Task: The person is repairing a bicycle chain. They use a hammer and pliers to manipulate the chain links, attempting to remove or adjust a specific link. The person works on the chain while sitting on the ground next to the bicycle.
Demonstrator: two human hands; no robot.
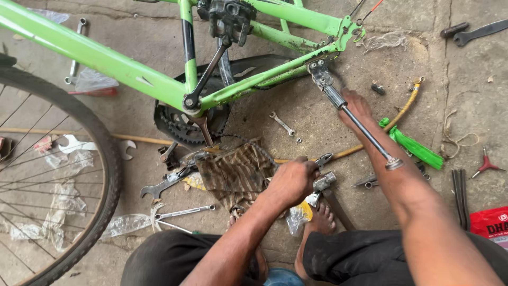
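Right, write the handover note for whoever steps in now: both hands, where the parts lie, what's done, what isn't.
Left hand: fisted on a metal tool low over the ground; its kind is unclear.
Right hand: on the upper kickstand; grip cannot be confirmed.
Kickstand sits in its bracket on the green frame, foot end in the air.
Spanner and striped rag lie between frame and hands.
Done: kickstand on the frame. Tightness not visible.
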